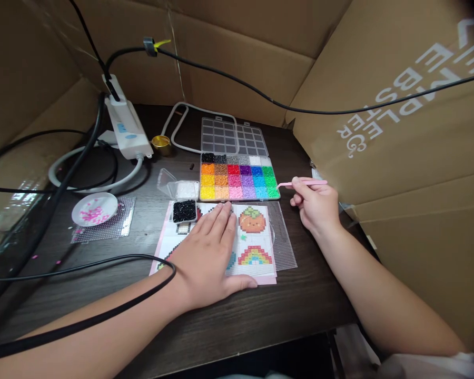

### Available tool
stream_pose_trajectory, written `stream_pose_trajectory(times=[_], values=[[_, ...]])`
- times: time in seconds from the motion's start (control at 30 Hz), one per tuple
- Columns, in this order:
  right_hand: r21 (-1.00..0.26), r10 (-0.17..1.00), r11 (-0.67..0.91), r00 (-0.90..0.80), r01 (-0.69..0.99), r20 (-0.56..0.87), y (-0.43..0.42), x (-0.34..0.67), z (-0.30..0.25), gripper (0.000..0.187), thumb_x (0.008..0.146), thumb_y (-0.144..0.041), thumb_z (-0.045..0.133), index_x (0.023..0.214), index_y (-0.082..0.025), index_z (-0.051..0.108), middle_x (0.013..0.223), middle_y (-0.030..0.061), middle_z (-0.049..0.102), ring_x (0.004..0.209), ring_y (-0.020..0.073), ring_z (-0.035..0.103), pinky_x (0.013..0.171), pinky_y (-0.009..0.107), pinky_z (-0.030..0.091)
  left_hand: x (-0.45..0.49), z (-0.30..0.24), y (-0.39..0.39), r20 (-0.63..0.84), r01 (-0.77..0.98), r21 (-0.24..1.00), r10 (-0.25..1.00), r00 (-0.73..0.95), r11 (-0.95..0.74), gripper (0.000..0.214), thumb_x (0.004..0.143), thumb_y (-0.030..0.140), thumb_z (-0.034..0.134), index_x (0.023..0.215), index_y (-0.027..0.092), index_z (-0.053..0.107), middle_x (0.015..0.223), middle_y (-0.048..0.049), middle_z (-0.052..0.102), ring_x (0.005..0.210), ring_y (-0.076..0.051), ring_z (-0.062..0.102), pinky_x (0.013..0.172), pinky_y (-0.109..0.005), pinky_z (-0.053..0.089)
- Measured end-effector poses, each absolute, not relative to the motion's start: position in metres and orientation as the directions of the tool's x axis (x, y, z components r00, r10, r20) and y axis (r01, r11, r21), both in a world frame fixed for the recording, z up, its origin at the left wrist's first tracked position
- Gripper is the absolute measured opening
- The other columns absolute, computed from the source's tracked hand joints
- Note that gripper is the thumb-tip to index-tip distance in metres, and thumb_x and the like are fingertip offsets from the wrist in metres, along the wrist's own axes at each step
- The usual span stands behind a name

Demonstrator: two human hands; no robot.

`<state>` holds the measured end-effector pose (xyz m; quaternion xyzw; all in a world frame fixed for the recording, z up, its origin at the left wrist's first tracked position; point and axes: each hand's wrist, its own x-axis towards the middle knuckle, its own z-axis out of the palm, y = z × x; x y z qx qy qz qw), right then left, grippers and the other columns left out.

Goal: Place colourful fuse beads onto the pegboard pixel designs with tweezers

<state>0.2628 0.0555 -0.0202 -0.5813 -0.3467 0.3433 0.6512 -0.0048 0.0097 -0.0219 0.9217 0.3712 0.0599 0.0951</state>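
Observation:
My left hand [207, 258] lies flat, fingers stretched out, on a printed pattern sheet [256, 266] with pixel pictures of an orange fruit and a rainbow. Part of the sheet is hidden beneath it. Pink tweezers [310, 182] are pinched in my right hand [316, 205]. Their bent tip is at the right edge of a bead box [237, 199], by the green beads. The box's many compartments hold beads sorted by colour, and its clear lid stands open behind. A small box of black beads [184, 211] rests on the sheet's upper left.
A white dish [114, 208] with pink beads sits on a clear pegboard [127, 220] at left. Another pegboard [286, 247] shows beside the sheet. A power strip [128, 126], gold tin [161, 146] and black cables [221, 72] are around. Cardboard walls [240, 47] enclose the desk.

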Motion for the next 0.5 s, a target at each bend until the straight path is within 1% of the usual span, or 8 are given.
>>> stream_pose_trajectory(times=[0.07,0.1,0.2,0.27,0.33,0.4,0.47,0.5], values=[[-0.993,0.866,0.108,0.496,-0.044,0.072,0.054,0.262,-0.019,0.023,0.069,-0.034,0.085,0.072,-0.015,0.071,0.068,0.0037,0.071,0.042,0.0054,0.047,0.04,0.022,0.041,-0.005,-0.022,0.01,0.037,0.674,0.22,0.697,0.716,-0.705,0.123,0.076,0.093,0.042,0.153,-0.002,0.031,0.163,-0.0297,0.019,0.152,-0.044,0.018,0.121,-0.055,0.025],[-0.992,0.885,0.124,0.456,-0.034,0.095,0.052,0.262,-0.017,0.023,0.071,-0.035,0.084,0.072,-0.016,0.072,0.071,0.0047,0.072,0.042,0.0054,0.047,0.04,0.022,0.041,-0.005,-0.022,0.009,0.037,0.674,0.219,0.696,0.717,-0.706,0.123,0.076,0.093,0.041,0.153,-0.002,0.031,0.163,-0.0297,0.018,0.152,-0.044,0.018,0.121,-0.055,0.025],[-0.983,0.953,0.168,0.243,0.079,0.182,0.042,0.256,-0.012,0.018,0.079,-0.034,0.079,0.073,-0.017,0.076,0.083,0.0076,0.077,0.045,0.006,0.049,0.042,0.023,0.044,-0.004,-0.022,0.009,0.034,0.673,0.221,0.695,0.718,-0.706,0.124,0.076,0.094,0.041,0.153,-0.002,0.031,0.163,-0.0295,0.017,0.153,-0.043,0.017,0.122,-0.055,0.024],[-0.966,0.977,0.187,0.072,0.181,0.203,0.032,0.249,-0.008,0.012,0.082,-0.03,0.077,0.078,-0.019,0.079,0.083,0.0067,0.078,0.047,0.0078,0.055,0.044,0.024,0.047,-0.004,-0.021,0.009,0.029,0.676,0.227,0.698,0.715,-0.702,0.124,0.075,0.094,0.043,0.153,-0.002,0.032,0.163,-0.0295,0.017,0.153,-0.043,0.016,0.122,-0.055,0.023],[-0.949,0.976,0.216,-0.072,0.23,0.205,0.023,0.241,-0.005,0.006,0.081,-0.025,0.078,0.083,-0.02,0.081,0.082,0.0053,0.079,0.054,0.0114,0.065,0.05,0.024,0.054,-0.004,-0.021,0.01,0.028,0.675,0.237,0.699,0.714,-0.699,0.124,0.075,0.093,0.045,0.153,-0.002,0.032,0.163,-0.0297,0.017,0.153,-0.043,0.016,0.122,-0.055,0.023],[-0.943,0.96,0.253,-0.18,0.217,0.216,0.016,0.234,-0.004,0.006,0.08,-0.021,0.079,0.085,-0.021,0.081,0.083,0.0048,0.08,0.067,0.0157,0.073,0.062,0.026,0.061,-0.005,-0.022,0.01,0.034,0.669,0.244,0.696,0.717,-0.702,0.124,0.075,0.093,0.045,0.152,-0.003,0.032,0.163,-0.0305,0.018,0.153,-0.044,0.016,0.122,-0.056,0.023],[-0.943,0.945,0.269,-0.24,0.195,0.22,0.013,0.229,-0.003,0.008,0.079,-0.018,0.079,0.085,-0.022,0.082,0.086,0.0047,0.081,0.077,0.0183,0.077,0.071,0.028,0.064,-0.005,-0.022,0.01,0.042,0.664,0.242,0.691,0.721,-0.707,0.124,0.075,0.093,0.043,0.152,-0.003,0.032,0.162,-0.0313,0.018,0.153,-0.044,0.016,0.121,-0.056,0.023],[-0.946,0.944,0.263,-0.251,0.19,0.212,0.012,0.228,-0.003,0.008,0.08,-0.018,0.079,0.086,-0.022,0.082,0.085,0.0046,0.081,0.079,0.0186,0.078,0.072,0.028,0.064,-0.005,-0.023,0.01,0.045,0.663,0.24,0.69,0.722,-0.709,0.124,0.076,0.093,0.043,0.152,-0.003,0.032,0.162,-0.0315,0.018,0.152,-0.045,0.016,0.121,-0.057,0.023]])
